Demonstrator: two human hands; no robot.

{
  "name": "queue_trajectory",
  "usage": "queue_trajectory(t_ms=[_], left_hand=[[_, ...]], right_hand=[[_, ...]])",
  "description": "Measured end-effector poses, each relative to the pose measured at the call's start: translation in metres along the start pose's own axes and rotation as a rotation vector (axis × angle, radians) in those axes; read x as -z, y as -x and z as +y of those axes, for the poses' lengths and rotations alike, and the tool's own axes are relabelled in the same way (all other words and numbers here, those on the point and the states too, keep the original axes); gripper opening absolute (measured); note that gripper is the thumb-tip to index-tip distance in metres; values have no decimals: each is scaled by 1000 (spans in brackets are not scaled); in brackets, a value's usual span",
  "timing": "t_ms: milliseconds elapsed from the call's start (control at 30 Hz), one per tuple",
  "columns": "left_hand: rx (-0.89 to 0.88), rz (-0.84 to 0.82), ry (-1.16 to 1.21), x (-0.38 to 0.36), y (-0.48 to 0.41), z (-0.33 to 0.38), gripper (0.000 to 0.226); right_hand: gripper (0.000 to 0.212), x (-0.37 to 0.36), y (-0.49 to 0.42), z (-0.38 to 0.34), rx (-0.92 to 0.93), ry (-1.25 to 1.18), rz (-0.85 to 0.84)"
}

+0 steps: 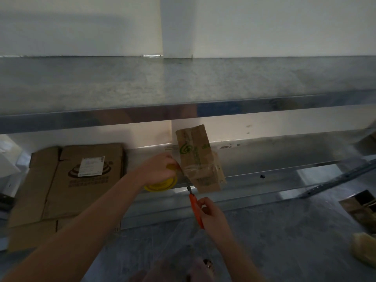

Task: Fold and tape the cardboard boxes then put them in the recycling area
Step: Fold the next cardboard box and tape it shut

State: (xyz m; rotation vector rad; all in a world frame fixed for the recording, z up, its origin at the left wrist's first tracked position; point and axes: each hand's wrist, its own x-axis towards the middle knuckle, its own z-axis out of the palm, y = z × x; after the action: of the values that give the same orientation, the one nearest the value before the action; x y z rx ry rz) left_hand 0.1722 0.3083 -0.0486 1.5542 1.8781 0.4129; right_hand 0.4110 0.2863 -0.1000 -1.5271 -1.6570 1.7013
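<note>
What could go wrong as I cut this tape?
The scissors tip sits close to the left hand gripping the tape roll; a slip could nick fingers.
The small folded box stands tilted at the shelf edge with the right hand off it; the cut's tug might topple it.

Tape roll (160, 185) half hidden; scissors (195, 206) tip blurred.

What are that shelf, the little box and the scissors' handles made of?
Shelf: metal, probably galvanised steel, with a dull grey top and a mirror-bright front edge. Small box: matte brown cardboard with green print, banded by glossy clear tape. Scissors handles: orange, likely plastic.
</note>
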Motion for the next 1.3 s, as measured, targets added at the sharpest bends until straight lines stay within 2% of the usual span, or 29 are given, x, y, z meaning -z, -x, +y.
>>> queue_trajectory(t_ms=[300, 367, 433, 567, 733, 867, 1000, 1233, 1300], left_hand=[[-5, -7, -4, 1, 5, -6, 28], [-4, -5, 6, 1, 6, -5, 27], [-6, 0, 6, 2, 7, -3, 25], [-13, -5, 0, 4, 10, 2, 25], [-5, 20, -41, 4, 11, 9, 27], [0, 57, -45, 3, 14, 14, 28], [-11, 92, -54, -1, 15, 19, 34], [-6, 125, -98, -12, 14, 34, 50], [14, 147, -80, -18, 12, 39, 50]], right_hand=[[33, 8, 3, 7, -37, 25, -33], [40, 12, 3, 6, -50, 57, -35], [52, 20, 2, 6, -39, 141, -16], [45, 44, -2, 6, 62, 452, 24], [43, 87, -2, 3, 61, 688, 87], [30, 130, -10, 11, 48, 700, 295], [44, 156, -50, 14, 19, 710, 461], [50, 158, -135, 12, -39, 686, 406], [46, 159, -153, 16, -14, 665, 381]])
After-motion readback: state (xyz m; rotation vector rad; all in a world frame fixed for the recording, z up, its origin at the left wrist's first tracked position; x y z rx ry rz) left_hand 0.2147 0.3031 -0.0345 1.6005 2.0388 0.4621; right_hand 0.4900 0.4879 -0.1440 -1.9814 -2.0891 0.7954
